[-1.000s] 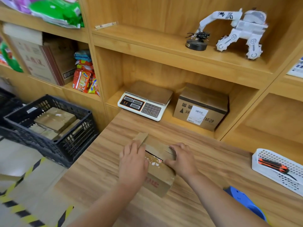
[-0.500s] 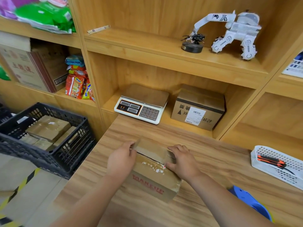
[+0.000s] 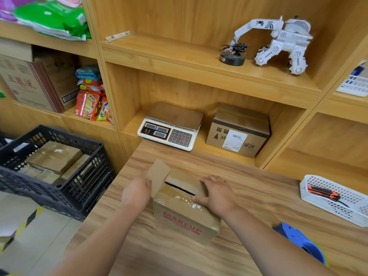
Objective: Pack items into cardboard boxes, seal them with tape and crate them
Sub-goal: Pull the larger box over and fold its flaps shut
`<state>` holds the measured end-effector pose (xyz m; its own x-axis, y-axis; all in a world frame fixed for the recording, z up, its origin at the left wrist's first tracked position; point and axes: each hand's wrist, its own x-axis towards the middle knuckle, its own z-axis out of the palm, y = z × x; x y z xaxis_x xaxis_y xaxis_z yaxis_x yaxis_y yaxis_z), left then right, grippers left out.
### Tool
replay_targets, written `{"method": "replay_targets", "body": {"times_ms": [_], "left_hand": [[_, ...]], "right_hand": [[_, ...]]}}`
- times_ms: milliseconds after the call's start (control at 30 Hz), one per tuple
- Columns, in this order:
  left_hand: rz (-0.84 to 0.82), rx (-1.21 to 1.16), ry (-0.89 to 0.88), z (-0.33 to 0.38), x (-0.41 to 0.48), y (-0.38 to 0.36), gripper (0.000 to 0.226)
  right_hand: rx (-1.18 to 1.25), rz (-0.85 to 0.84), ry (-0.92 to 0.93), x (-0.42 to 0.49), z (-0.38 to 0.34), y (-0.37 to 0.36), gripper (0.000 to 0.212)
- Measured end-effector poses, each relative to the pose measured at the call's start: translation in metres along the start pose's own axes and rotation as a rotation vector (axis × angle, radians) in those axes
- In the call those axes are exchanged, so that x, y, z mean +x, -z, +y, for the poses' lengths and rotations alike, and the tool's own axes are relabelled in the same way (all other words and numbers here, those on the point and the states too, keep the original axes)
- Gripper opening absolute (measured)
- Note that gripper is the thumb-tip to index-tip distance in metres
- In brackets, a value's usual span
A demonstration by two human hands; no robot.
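Note:
A small brown cardboard box (image 3: 185,216) with red "MAKEUP" lettering sits on the wooden table (image 3: 249,196) in front of me. Its two long top flaps lie almost closed with a dark slit between them, and old tape shines on the near one. The left end flap sticks up. My left hand (image 3: 136,193) holds that raised flap at the box's left end. My right hand (image 3: 216,193) grips the right end of the box top, fingers curled over the flaps. A blue tape dispenser (image 3: 300,243) lies at the table's near right.
A black plastic crate (image 3: 59,168) holding several taped boxes stands to the left, below table level. On the shelf behind are a white scale (image 3: 171,127) and a labelled cardboard box (image 3: 238,132). A white basket (image 3: 336,198) with an orange-handled knife sits at right.
The box has turned so its lettered side faces me. My left hand has moved from pressing the top to the left end, where the flap now stands up.

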<state>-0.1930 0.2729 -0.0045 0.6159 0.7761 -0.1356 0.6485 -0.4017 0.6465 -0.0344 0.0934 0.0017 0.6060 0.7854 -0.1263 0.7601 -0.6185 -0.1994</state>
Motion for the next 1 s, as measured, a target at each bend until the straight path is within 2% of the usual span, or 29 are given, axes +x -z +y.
{"method": "replay_targets", "body": {"times_ms": [167, 333, 500, 567, 633, 700, 767, 833, 900, 1000], "left_hand": [[-0.037, -0.012, 0.01, -0.003, 0.002, 0.002, 0.029], [-0.024, -0.029, -0.009, -0.003, 0.002, 0.002, 0.028], [0.044, -0.07, -0.05, 0.0, -0.005, 0.001, 0.032], [0.116, -0.055, -0.159, 0.005, -0.01, -0.002, 0.04], [0.158, 0.084, -0.406, 0.008, -0.011, -0.006, 0.049], [0.182, 0.317, -0.681, 0.013, -0.01, -0.012, 0.049], [0.082, 0.603, -0.841, 0.022, -0.011, -0.015, 0.038], [-0.049, 0.781, -0.868, 0.028, -0.012, -0.021, 0.043], [-0.075, 0.9, -0.845, 0.031, -0.012, -0.024, 0.052], [-0.071, 0.879, -0.809, 0.031, -0.015, -0.025, 0.054]], "right_hand": [[-0.116, 0.012, -0.012, 0.001, -0.008, -0.006, 0.067], [-0.127, 0.078, -0.042, -0.001, -0.009, 0.006, 0.047], [0.048, 0.333, -0.19, 0.002, 0.005, 0.028, 0.029], [0.074, 0.427, -0.236, 0.003, 0.01, 0.03, 0.02], [0.009, 0.462, -0.247, 0.004, 0.015, 0.027, 0.012], [0.01, 0.433, -0.267, 0.004, 0.018, 0.024, 0.01], [0.029, 0.419, -0.273, 0.004, 0.02, 0.021, 0.01], [0.023, 0.401, -0.266, 0.004, 0.021, 0.02, 0.016], [0.018, 0.346, -0.275, 0.003, 0.022, 0.02, 0.023], [0.025, 0.303, -0.276, -0.002, 0.023, 0.018, 0.028]]}}
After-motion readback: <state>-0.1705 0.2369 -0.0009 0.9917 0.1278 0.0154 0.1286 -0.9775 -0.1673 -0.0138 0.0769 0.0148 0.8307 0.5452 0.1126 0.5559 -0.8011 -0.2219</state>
